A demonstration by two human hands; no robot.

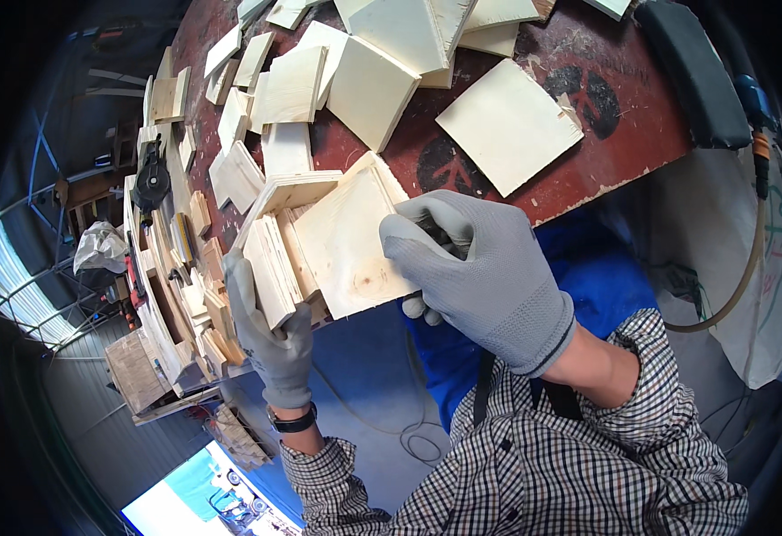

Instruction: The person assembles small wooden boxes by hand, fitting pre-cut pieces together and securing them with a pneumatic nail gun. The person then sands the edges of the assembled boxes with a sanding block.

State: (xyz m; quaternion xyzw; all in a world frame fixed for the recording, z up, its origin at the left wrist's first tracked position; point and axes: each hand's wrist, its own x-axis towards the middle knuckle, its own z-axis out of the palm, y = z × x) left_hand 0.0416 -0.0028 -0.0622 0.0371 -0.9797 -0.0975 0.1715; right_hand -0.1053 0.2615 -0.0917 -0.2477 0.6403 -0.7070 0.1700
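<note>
Both of my hands wear grey work gloves. My right hand (485,272) pinches the right edge of a pale square plywood panel (351,237), thumb on its face and other fingers partly hidden behind. My left hand (275,335) wraps round the lower end of a small stack of plywood pieces (273,268) just left of that panel, close to the table's near edge. An angled plywood piece (297,189) stands behind the stack. Whether stack and angled piece are joined, I cannot tell. A loose square panel (509,127) lies flat to the right.
Many plywood pieces (373,94) lie heaped across the far part of the red table (623,152). A black padded block (690,76) sits at its right edge, beside a hose (748,259). At left, wood offcuts (217,326) and a black tape-like reel (151,183) crowd the table.
</note>
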